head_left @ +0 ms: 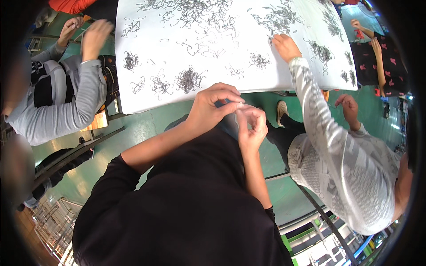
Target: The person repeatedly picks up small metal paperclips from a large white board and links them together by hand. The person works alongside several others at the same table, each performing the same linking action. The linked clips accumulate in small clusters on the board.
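My left hand (212,105) and my right hand (253,126) meet fingertip to fingertip just off the near edge of a white-covered table (230,84). Both are closed in a pinch. A tiny pale glint shows between the fingertips, too small to name. On the table nearest my hands lies a tangled pile of thin, dark, curved pieces (190,80), like bent wires or hooks. A smaller sparse cluster of dark curved pieces (234,71) sits to its right.
More dark pieces (195,15) spread across the far side, with short straighter pieces (279,17) beside them. At right, a co-worker's hand (286,46) touches the table. Another co-worker's hands (95,40) are raised at left. Metal bars (84,148) run near the floor.
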`<state>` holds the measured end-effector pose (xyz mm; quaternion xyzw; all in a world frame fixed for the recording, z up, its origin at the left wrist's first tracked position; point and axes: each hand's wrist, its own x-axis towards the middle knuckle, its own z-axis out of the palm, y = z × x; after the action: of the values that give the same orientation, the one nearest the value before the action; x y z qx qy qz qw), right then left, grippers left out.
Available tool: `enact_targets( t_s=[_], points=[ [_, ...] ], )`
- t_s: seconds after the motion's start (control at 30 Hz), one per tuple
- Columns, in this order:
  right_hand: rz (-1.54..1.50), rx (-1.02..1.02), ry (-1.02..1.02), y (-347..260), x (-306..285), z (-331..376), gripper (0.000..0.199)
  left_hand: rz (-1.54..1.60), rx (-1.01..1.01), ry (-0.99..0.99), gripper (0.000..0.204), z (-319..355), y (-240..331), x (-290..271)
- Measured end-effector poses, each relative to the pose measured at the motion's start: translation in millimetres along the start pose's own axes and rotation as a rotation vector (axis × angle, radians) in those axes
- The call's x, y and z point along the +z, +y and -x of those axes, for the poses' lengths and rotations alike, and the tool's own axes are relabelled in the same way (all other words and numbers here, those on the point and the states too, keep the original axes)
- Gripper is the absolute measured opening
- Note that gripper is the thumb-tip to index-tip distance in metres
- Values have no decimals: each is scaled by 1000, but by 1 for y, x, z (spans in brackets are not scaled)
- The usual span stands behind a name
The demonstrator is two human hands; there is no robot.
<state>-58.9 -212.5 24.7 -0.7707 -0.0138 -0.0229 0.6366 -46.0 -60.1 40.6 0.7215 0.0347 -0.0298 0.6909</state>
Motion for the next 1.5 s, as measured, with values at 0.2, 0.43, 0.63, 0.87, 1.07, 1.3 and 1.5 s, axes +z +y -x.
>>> enact_targets(
  t_s=[0.2,0.43,0.63,0.87,1.07,1.3,1.5],
  points=[
    [295,-13,-150,34,-6,-53,11,-54,29,56,14,10,-6,-2],
    [656,-82,-455,88,90,-157,8,-59,4,115,14,14,-4,-3],
    [965,-196,-671,100,132,-179,10,-106,7,158,10,15,-1,-6],
    [953,-305,-572,103,127,-185,13,-116,18,177,9,14,-4,-9],
    [423,209,-404,70,81,-173,18,-131,52,150,12,14,-14,-8],
    [-272,429,-150,-31,-2,-71,20,-97,103,102,18,9,-15,-5],
    [-301,393,-1,-50,-12,-29,20,-65,98,79,30,3,-7,1]
  ],
)
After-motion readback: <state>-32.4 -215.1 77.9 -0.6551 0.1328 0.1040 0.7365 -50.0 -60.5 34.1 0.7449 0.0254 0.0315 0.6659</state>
